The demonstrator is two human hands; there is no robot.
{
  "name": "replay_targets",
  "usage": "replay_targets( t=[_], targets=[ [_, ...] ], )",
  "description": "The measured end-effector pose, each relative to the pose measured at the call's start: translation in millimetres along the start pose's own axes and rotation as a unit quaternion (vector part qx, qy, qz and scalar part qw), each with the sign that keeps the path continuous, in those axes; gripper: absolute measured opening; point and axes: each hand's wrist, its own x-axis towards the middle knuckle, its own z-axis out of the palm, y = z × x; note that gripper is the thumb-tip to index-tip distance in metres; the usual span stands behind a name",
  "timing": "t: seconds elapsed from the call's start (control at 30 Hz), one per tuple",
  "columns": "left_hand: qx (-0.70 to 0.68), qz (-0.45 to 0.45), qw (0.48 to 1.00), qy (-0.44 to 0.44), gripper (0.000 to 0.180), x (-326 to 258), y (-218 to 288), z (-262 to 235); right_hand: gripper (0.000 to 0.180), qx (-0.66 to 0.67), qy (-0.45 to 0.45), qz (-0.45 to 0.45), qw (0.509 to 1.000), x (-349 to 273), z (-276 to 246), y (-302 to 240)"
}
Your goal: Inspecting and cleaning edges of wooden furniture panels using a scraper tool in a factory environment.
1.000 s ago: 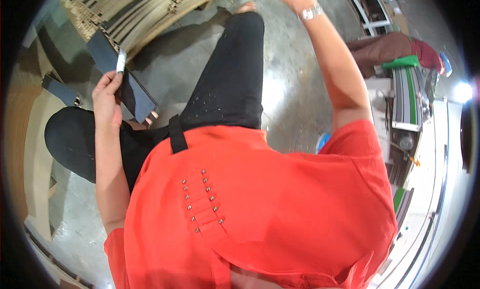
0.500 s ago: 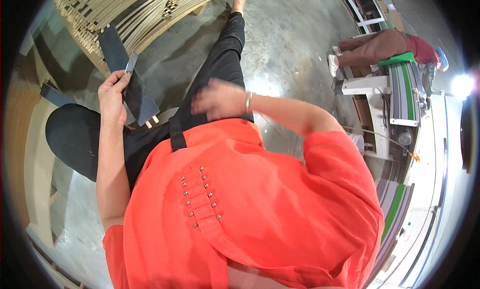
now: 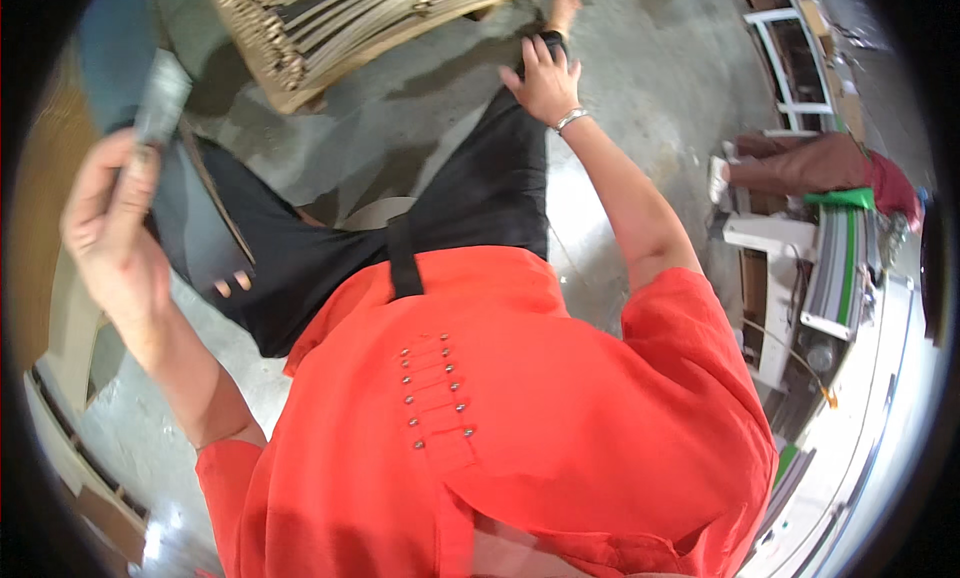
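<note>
My left hand (image 3: pixel 110 228) is raised at the left and grips a dark flat board (image 3: pixel 195 218) by its upper end, where a pale grey strip (image 3: pixel 160 98) sticks up past the fingers. My right hand (image 3: pixel 543 78) lies with fingers spread on my black-trousered leg (image 3: pixel 490 178) near the knee, holding nothing; a silver bracelet (image 3: pixel 570 120) is on its wrist. My orange top fills the lower middle of the view.
A stack of pale wooden slatted pieces (image 3: pixel 340 23) lies on the grey concrete floor (image 3: pixel 640 68) at the top. At the right stand a white machine frame (image 3: pixel 790 268) with green parts and another person in dark red (image 3: pixel 820 163).
My right hand came down from overhead, passed my waist and now rests on my knee. My left hand has lifted the dark board higher and to the left.
</note>
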Motion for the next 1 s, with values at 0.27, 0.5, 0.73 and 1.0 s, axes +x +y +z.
replay_targets(
  t=[0.27, 0.5, 0.73, 1.0],
  targets=[
    [0.044, 0.137, 0.968, 0.207, 0.01, 10.1, 25.7, -66.1, 0.066, 0.476, 0.034, -0.524, 0.706, -8.6, -69.1, -280.1],
    [-0.068, 0.029, 0.988, 0.138, 0.012, -6.2, -8.4, -0.7, 0.032, 0.379, 0.08, -0.136, 0.912, 36.7, -32.8, -218.0],
    [-0.254, -0.171, 0.952, 0.026, 0.007, -9.9, -69.7, 91.0, 0.048, 0.873, -0.419, 0.199, 0.154, 0.6, -114.8, -191.7],
    [-0.01, -0.238, 0.97, -0.054, 0.006, 20.2, -119.3, 102.5, 0.035, 0.843, -0.366, 0.273, 0.283, -13.0, -75.8, -162.0]
  ],
)
